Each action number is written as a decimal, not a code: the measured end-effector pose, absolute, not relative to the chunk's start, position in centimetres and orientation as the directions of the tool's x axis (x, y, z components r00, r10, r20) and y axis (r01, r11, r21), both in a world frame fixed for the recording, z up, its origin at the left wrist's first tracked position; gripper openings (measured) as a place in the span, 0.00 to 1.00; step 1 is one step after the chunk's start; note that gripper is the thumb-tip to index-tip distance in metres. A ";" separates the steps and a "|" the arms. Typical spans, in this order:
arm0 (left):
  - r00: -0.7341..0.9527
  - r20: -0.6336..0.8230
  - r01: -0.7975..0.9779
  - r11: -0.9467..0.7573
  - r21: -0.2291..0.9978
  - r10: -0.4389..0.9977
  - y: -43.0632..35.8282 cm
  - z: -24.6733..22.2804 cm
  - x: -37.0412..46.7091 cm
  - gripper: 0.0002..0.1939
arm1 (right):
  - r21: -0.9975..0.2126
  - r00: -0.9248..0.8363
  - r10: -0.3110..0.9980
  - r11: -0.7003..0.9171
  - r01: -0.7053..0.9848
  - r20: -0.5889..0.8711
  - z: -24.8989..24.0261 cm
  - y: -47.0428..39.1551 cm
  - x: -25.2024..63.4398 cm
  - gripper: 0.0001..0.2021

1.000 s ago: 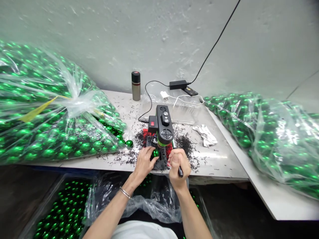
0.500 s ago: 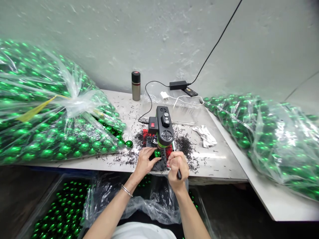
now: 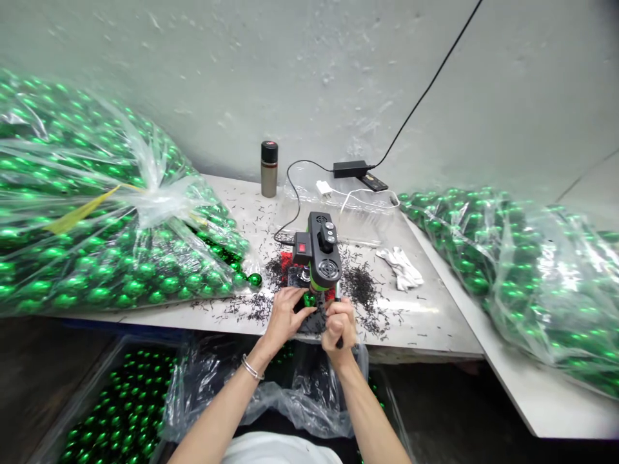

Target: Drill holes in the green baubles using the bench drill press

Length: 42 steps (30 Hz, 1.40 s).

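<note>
Under the head of a small black machine sits a shiny green ball. Thumb and fingers of my left hand close round the ball from the left side. My right hand is wrapped round the black handle of a lever at the machine's right side. Small black bits and some red ones lie around the machine's base.
Large clear bags of green balls lie left and right. Behind the machine are a bottle, a power adapter and cables. A white glove lies right. Below the table edge hangs plastic over more balls.
My right hand has moved slightly left with the lever handle, closer to the machine. My left hand remains at the green ball. The whole view has shifted a little.
</note>
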<state>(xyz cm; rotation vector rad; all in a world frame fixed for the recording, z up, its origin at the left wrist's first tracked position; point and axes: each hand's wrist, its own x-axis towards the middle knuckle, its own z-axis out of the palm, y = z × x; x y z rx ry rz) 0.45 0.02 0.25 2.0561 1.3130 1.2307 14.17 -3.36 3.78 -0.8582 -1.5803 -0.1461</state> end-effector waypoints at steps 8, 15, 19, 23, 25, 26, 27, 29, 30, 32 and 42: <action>0.162 0.427 0.495 -0.447 0.745 0.890 0.3 0.5 0.7 0.18 | -0.448 0.099 0.478 0.704 0.551 0.873 8.5 -4.0 14.3 0.15; 0.197 0.497 0.600 -0.505 0.621 0.845 -3.2 0.2 -2.2 0.29 | -0.622 0.234 0.594 0.614 0.486 0.769 12.6 -4.1 13.6 0.17; 0.139 0.538 0.776 -0.429 0.463 0.831 -2.5 1.8 -5.7 0.24 | -0.605 0.272 0.551 0.615 0.506 0.789 11.3 -4.1 13.1 0.17; 0.130 0.380 0.923 -0.252 0.290 0.916 1.4 4.4 -8.4 0.13 | -0.596 0.277 0.535 0.629 0.499 0.798 10.6 -4.1 13.1 0.17; 0.200 0.254 0.941 -0.258 0.220 0.946 2.9 5.3 -8.9 0.12 | -0.600 0.275 0.544 0.621 0.503 0.793 10.6 -4.1 13.1 0.17; 0.222 0.216 0.939 -0.268 0.216 0.951 3.3 5.5 -9.0 0.12 | -0.605 0.276 0.549 0.614 0.508 0.789 10.6 -4.2 13.2 0.17; 0.228 0.200 0.931 -0.273 0.241 0.953 3.5 5.6 -9.0 0.13 | -0.608 0.276 0.554 0.608 0.511 0.786 10.6 -4.2 13.2 0.17; 0.189 0.209 0.885 -0.259 0.388 0.960 3.5 5.5 -9.0 0.15 | -0.609 0.278 0.555 0.603 0.515 0.784 10.6 -4.2 13.2 0.17; 0.148 0.207 0.831 -0.235 0.504 0.967 3.4 5.4 -8.9 0.17 | -0.608 0.279 0.553 0.605 0.515 0.785 10.6 -4.2 13.2 0.17; 0.067 0.149 0.628 -0.158 0.762 0.987 2.8 5.1 -8.7 0.20 | -0.605 0.282 0.546 0.612 0.509 0.789 10.5 -4.2 13.1 0.17; 0.092 -0.148 -0.239 0.166 0.957 0.985 -0.5 3.4 -4.5 0.31 | -0.611 0.265 0.565 0.608 0.506 0.781 10.3 -4.4 13.2 0.17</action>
